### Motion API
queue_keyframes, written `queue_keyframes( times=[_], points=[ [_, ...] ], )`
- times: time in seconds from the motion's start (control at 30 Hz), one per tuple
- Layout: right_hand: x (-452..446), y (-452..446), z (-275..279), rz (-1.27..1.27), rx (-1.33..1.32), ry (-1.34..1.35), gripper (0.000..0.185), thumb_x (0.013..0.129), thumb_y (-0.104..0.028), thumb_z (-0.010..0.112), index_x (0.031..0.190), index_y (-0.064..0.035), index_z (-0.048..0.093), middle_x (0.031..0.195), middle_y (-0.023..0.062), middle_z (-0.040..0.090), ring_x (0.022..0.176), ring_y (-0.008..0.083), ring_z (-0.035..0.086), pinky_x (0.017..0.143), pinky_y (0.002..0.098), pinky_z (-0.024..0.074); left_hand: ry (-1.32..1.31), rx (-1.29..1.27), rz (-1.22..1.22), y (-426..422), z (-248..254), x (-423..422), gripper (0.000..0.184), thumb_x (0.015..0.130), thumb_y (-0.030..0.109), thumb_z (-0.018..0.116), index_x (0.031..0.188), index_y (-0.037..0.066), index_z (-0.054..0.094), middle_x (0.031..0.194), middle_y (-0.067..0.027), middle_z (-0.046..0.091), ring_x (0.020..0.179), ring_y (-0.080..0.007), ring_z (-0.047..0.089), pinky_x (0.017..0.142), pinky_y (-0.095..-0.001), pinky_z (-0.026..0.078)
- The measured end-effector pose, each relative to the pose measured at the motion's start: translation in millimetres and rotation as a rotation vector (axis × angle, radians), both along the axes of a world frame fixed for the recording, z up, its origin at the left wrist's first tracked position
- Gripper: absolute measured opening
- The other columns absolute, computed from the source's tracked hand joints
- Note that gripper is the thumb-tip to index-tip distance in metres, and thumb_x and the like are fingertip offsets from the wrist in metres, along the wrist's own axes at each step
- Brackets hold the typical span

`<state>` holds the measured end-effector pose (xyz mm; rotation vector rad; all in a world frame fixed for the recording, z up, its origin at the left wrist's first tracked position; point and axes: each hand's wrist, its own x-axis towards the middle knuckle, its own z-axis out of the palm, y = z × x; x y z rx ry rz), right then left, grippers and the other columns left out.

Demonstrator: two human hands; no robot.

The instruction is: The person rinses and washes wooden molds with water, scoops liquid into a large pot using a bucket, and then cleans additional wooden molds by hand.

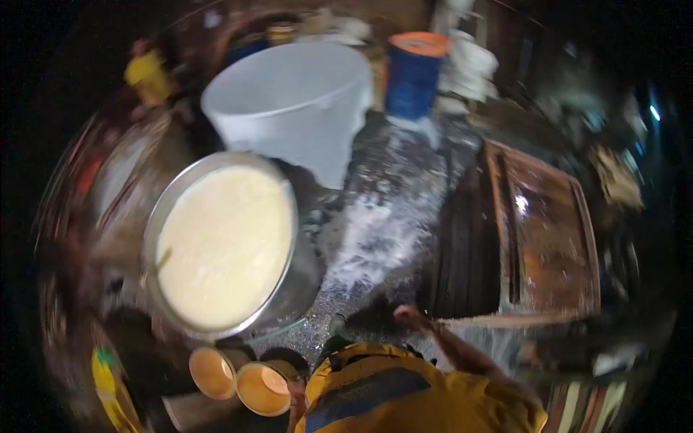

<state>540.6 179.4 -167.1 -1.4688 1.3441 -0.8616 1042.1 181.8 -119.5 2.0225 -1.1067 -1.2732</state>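
At the bottom of the head view, my left hand (pixel 297 388) hangs beside the right rim of a pale orange bucket (pixel 247 390). Its fingers are blurred, so whether they grip the rim is unclear. My right hand (pixel 412 317) is held out in front of my body, its fingers curled in, with nothing visible in them. To the left stands a large metal vat (pixel 307 263) full of creamy pale liquid (pixel 224 245). A second orange bucket (pixel 211 373) sits next to the first, close to the vat's base.
Behind the vat is a big whitish tub (pixel 289 79). A blue barrel (pixel 413 86) with an orange top stands farther back. On the right lies a wet wooden-framed box or table (pixel 545 238). The floor (pixel 375 238) is wet with white spill. A person in yellow (pixel 149 76) is at the far left.
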Motion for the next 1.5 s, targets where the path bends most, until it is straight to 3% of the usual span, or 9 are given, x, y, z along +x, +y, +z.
queue_keyframes(
  times=[0.17, 0.3, 0.43, 0.6, 0.97, 1.07, 1.23, 1.33, 1.5],
  points=[
    [46, -60, 248, -0.288, 0.025, 0.288, 0.025, 0.089, -0.018, 0.057, 0.106, -0.0001, 0.062, 0.082, 0.0133, 0.061, 0.072, 0.0211, 0.061, 0.065, 0.033, 0.0489, 0.051, -0.266, -0.49, -183, 112, -60, 0.012, 0.085, 0.004, 0.06, 0.096, 0.0, 0.063, 0.076, -0.0011, 0.057, 0.07, -0.0092, 0.051, 0.063, -0.0231, 0.042],
    [32, -64, 357, -0.652, -0.065, 0.246, 0.03, 0.079, -0.005, 0.065, 0.107, -0.0002, 0.06, 0.089, 0.0153, 0.063, 0.078, 0.0247, 0.064, 0.068, 0.0367, 0.0512, 0.218, -0.296, -0.79, -280, 182, -143, 0.018, 0.085, 0.004, 0.063, 0.102, 0.0, 0.064, 0.077, 0.0005, 0.058, 0.068, -0.0086, 0.051, 0.065, -0.0222, 0.044],
    [-4, -27, 435, -1.174, -0.093, 0.799, 0.03, 0.076, -0.006, 0.065, 0.106, -0.0021, 0.06, 0.093, 0.0204, 0.061, 0.084, 0.0364, 0.061, 0.077, 0.0413, 0.05, 0.406, -0.355, -1.054, -341, 208, -243, 0.02, 0.086, 0.007, 0.064, 0.104, 0.0, 0.063, 0.078, -0.0001, 0.059, 0.074, -0.0101, 0.055, 0.068, -0.0247, 0.046],
    [-62, 33, 419, -1.449, 0.331, 1.278, 0.032, 0.082, -0.023, 0.063, 0.1, 0.002, 0.056, 0.092, 0.0217, 0.057, 0.087, 0.0397, 0.058, 0.078, 0.0456, 0.0481, 0.398, -0.546, -1.471, -375, 257, -403, 0.027, 0.082, 0.006, 0.066, 0.109, 0.001, 0.062, 0.083, -0.0057, 0.062, 0.078, -0.0125, 0.058, 0.072, -0.027, 0.047],
    [-105, 23, 400, -1.585, 0.706, 1.059, 0.048, 0.083, -0.048, 0.059, 0.09, -0.0007, 0.054, 0.089, 0.0185, 0.057, 0.086, 0.0345, 0.06, 0.075, 0.0427, 0.0491, 0.568, -1.115, -1.994, -352, 380, -750, 0.038, 0.075, 0.017, 0.071, 0.108, 0.001, 0.059, 0.092, -0.0123, 0.059, 0.086, -0.0293, 0.057, 0.077, -0.0381, 0.046],
    [-112, 24, 403, -1.547, 0.717, 1.042, 0.051, 0.082, -0.053, 0.058, 0.084, -0.0021, 0.056, 0.085, 0.017, 0.058, 0.082, 0.0324, 0.061, 0.072, 0.0409, 0.0495, 0.582, -1.308, -2.151, -329, 388, -815, 0.045, 0.071, 0.022, 0.076, 0.107, 0.002, 0.059, 0.099, -0.0121, 0.058, 0.095, -0.0325, 0.054, 0.083, -0.0421, 0.044],
    [-116, 30, 400, -1.477, 0.724, 1.184, 0.054, 0.083, -0.058, 0.053, 0.077, -0.0039, 0.058, 0.074, 0.0135, 0.059, 0.069, 0.0293, 0.061, 0.065, 0.0378, 0.0505, 0.47, -1.518, -2.574, -309, 371, -881, 0.067, 0.051, 0.061, 0.076, 0.084, 0.005, 0.06, 0.092, -0.0103, 0.053, 0.091, -0.0311, 0.05, 0.083, -0.0422, 0.041],
    [-118, 29, 402, -1.461, 0.752, 1.188, 0.055, 0.082, -0.059, 0.053, 0.076, -0.004, 0.059, 0.073, 0.0131, 0.059, 0.069, 0.0291, 0.061, 0.065, 0.0377, 0.0506, 0.344, -1.676, -2.748, -305, 361, -903, 0.066, 0.054, 0.063, 0.072, 0.08, 0.005, 0.058, 0.09, -0.012, 0.051, 0.088, -0.0308, 0.05, 0.079, -0.0416, 0.043],
    [-122, 28, 406, -1.441, 0.758, 1.244, 0.053, 0.081, -0.057, 0.056, 0.07, -0.0056, 0.056, 0.071, 0.0115, 0.059, 0.069, 0.0273, 0.061, 0.062, 0.035, 0.0507, 0.823, -1.781, -2.651, -303, 337, -923, 0.06, 0.064, 0.066, 0.066, 0.062, 0.007, 0.053, 0.064, -0.0102, 0.045, 0.061, -0.0284, 0.051, 0.058, -0.0366, 0.046]
  ],
)
